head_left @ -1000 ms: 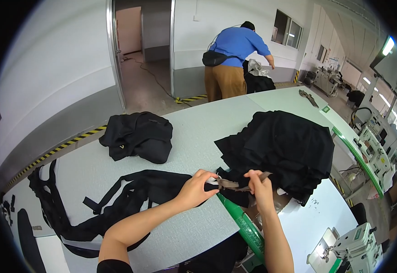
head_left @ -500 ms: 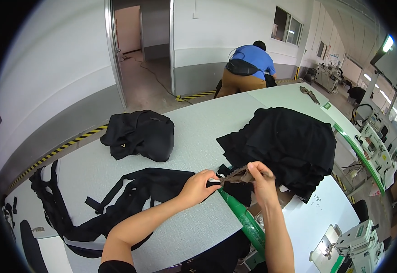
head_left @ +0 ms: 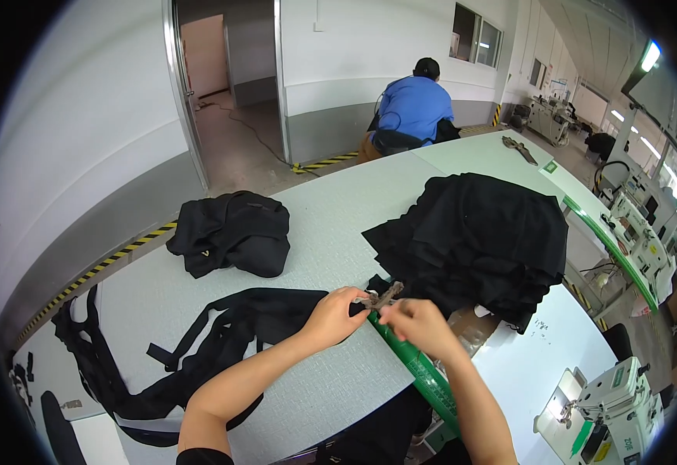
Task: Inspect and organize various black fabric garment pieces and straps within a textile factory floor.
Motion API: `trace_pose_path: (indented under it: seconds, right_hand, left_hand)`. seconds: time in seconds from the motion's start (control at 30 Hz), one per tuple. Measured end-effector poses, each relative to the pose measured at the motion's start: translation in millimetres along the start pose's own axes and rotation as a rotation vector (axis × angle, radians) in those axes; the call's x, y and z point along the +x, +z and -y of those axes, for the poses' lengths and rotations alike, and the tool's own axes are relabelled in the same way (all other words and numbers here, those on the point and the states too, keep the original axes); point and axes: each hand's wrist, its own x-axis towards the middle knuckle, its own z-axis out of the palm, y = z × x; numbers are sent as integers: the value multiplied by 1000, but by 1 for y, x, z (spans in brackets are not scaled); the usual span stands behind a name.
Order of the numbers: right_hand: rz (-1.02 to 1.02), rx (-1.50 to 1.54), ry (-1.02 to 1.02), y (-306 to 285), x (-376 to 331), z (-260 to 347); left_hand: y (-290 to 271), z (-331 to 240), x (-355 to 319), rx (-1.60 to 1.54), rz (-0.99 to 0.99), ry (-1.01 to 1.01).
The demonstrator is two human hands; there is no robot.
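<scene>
While both hands meet over the table's near edge, we pinch a small brownish strip [head_left: 385, 295] between them: the left hand [head_left: 332, 316] closes its fingers on one end, the right hand [head_left: 418, 325] nips the other. Beneath the left hand lies a black strap harness [head_left: 199, 341] spread across the pale table [head_left: 338, 225]. A green rail [head_left: 416, 372] runs under the right wrist. Beyond sits a stack of black fabric [head_left: 478, 232], a black bundle [head_left: 234, 232] farther left, and a person in blue [head_left: 416, 108] at the far end.
</scene>
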Motion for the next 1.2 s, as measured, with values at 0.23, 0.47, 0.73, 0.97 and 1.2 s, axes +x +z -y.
trace_pose_path:
  seconds: [0.23, 0.47, 0.73, 0.97, 1.2]
  right_hand:
    - [-521, -580, -236, 39, 11, -23]
    - [-592, -532, -152, 42, 25, -24]
    - [-484, -539, -302, 24, 35, -35]
    - [-230, -378, -531, 4, 33, -49]
    - [-308, 219, -260, -14, 33, -58]
  left_hand:
    - [3, -3, 1, 10, 23, -59]
    - [8, -1, 3, -10, -13, -20]
    - [9, -5, 7, -27, -10, -58]
    - [9, 3, 14, -82, -12, 6]
    - [11, 3, 11, 72, -93, 99]
